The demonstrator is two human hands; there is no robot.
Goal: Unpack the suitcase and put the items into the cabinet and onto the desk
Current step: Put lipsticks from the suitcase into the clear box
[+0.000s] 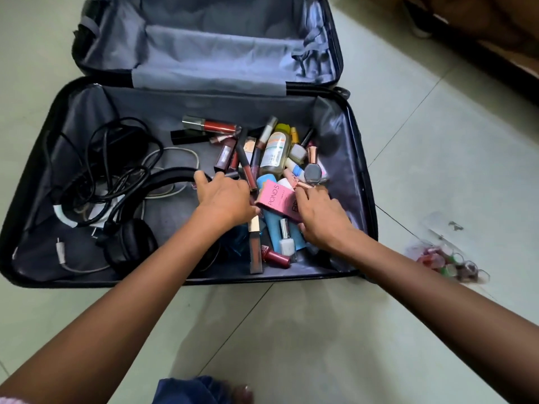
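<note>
- Close up, an open suitcase [87, 282] lies flat on the floor. Its lid half [218, 53] is folded back and holds nothing that can be seen.
- Loose cosmetics crowd the right half of the base: lip gloss tubes, a pale oil bottle [275, 150], a white nail polish bottle [286, 242] near the near edge, and a pink box [280, 204] in the middle of the heap.
- Black headphones [131, 243] and tangled cables [102, 158] fill the left half.
- The right hand [320, 217] curls its fingers over the right end of the pink box, thumb beneath, and appears to grasp it.
- The left hand [224, 199] reaches down into the heap beside the headphone band. Whether it holds anything cannot be told.
- Risk: scooping many small round bottles at once may let some slip out, and the ones that look like glass could crack on the hard tile.
- Risk: the left fingers sit right by the headband, so lifting could snag it and drag the cables along.
- Risk: a clear pouch of small coloured items [449, 258] lies on the floor just off the suitcase's near right corner, where a knee or foot could crush it.
- Pale glossy floor tiles [437, 141] surround the case. Brown wooden furniture [495, 24] shows at the far right.
</note>
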